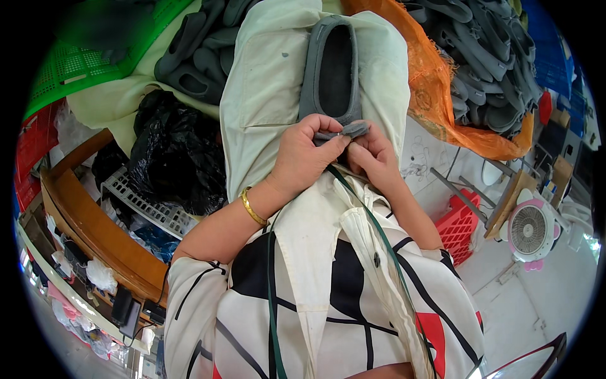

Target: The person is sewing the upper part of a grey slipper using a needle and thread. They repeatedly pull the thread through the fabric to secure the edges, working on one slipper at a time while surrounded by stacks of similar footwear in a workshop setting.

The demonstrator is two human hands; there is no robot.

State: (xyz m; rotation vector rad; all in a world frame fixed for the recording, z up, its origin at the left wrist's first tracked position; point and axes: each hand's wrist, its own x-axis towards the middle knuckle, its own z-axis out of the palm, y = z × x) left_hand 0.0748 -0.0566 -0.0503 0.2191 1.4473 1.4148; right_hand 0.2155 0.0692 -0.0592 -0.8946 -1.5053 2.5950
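Observation:
A dark grey slip-on shoe (307, 69) lies lengthwise on the pale apron over my lap, its long oval opening facing up. At its near end, my left hand (302, 151) pinches a small grey flap (356, 129) between thumb and fingers. My right hand (377, 156) grips the same flap from the other side, with its fingers bent. Whether this flap is part of the shoe or a separate piece, I cannot tell. The fingers hide most of it. A gold bangle (252, 206) is on my left wrist.
An orange sack (435, 95) of grey shoes stands at the far right, and more grey shoes (196, 57) lie at the far left by a green basket (69, 72). A black plastic bag (173, 151) and wooden chair (107, 215) are left; a fan (530, 230) stands right.

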